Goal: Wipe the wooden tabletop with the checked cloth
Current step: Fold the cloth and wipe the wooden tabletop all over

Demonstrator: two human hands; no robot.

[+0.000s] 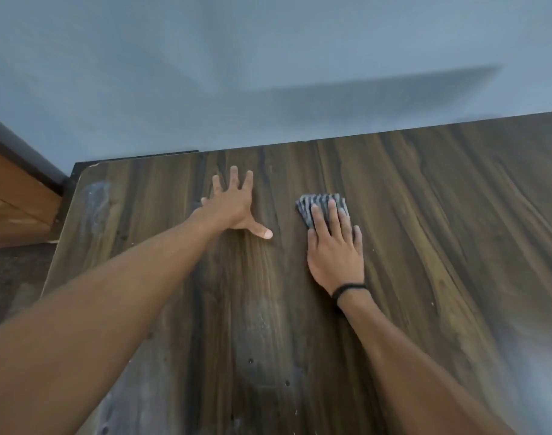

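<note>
I'm pressing the checked cloth (319,202) under my right hand (334,249), fingers (332,215) straight and together; left hand (234,211) is bracing the worktop (431,221), fingers spread. Cloth is seeming soft, light, bunch-prone

The table (425,215) ends at a grey-blue wall (268,73) along its whole far edge, which blocks any pass forward. To the right of the checked cloth (321,205), open wood runs to the frame's edge. A band of wood lies between the cloth and the wall. To the left, the left grip (234,205) lies flat and spread, a narrow strip apart from the right grip (334,246), and its forearm crosses the table's near left. Beyond the left corner stands brown wooden furniture (14,208).
</note>
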